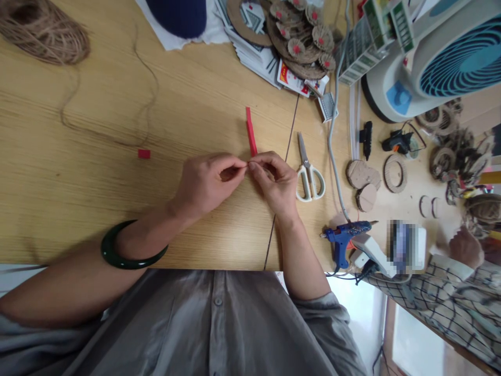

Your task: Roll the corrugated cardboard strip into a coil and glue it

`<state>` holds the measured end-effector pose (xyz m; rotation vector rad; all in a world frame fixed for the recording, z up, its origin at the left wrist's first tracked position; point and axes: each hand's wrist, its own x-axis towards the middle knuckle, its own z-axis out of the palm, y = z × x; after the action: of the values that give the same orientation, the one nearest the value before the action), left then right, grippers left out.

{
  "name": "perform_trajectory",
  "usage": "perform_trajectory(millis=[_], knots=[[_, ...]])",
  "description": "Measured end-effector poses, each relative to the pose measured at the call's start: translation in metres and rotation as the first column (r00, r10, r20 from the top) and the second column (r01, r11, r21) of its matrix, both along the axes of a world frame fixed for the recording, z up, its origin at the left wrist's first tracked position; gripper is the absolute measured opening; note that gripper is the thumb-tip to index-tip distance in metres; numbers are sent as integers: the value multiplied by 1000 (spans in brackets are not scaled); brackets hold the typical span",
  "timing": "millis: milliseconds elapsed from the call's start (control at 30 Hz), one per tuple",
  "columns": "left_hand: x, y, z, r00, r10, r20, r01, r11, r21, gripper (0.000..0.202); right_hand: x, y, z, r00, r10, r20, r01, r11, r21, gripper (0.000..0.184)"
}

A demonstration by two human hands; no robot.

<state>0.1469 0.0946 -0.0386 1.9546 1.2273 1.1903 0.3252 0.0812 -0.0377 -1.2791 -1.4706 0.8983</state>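
Red strip (251, 133) pokes out past right hand (278, 180), away from body. Right thumb and finger seem to pinch its near end. Left hand (205, 180) has tips pressed together, meeting right tips; bit between too small to see. Best: small, soft moves. Hard tug might rip strip. Mind scissors (308, 172) just beside right hand.

left forearm (144, 243): slants up from the lower left. right forearm (301, 256): climbs steeply, right of centre at the bottom. my left hand (199, 183) and right hand (277, 183) meet mid-frame, fingertips close together. left thumb (234, 184) and forefinger (229, 161) pinched, a gap behind their tips; right fingers curled.
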Motion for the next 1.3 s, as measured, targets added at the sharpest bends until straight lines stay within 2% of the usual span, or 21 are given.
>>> perform_trajectory(millis=[67,133,233,467,600,800,900,1000,1067,1167,1300], knots=[[0,1,-1,1000,-7,-9,7,1000,9,14,0,-1,1,999,-5,45,3,999,36,11],[0,3,-1,998,-36,59,44,990,-131,13,1,-1,2,998,-13,64,8,997,71,12],[1,5,0,980,-56,190,118,934,-338,17,3,0,1,1000,-16,20,14,998,65,11],[-2,8,2,976,27,214,69,901,-429,20,7,4,-9,999,-23,-48,22,1000,-15,12],[-3,12,6,957,-10,291,170,832,-528,17,7,4,-11,995,-1,-103,-3,999,-35,14],[-1,17,9,893,51,447,282,710,-645,15,6,3,-7,976,33,-213,-60,991,-121,21],[0,17,8,878,81,472,276,719,-638,15,5,3,-6,971,4,-237,-45,985,-166,27],[2,17,5,854,111,507,263,750,-607,13,4,4,-6,961,-29,-275,-25,982,-188,35],[3,17,3,852,87,517,266,777,-570,13,3,5,-6,961,-29,-274,-24,982,-187,38],[3,15,-1,874,37,484,256,812,-524,16,2,4,-5,979,-38,-199,2,984,-177,35],[3,14,-3,888,15,460,263,803,-534,18,3,3,-4,988,-17,-151,-5,989,-146,23]])
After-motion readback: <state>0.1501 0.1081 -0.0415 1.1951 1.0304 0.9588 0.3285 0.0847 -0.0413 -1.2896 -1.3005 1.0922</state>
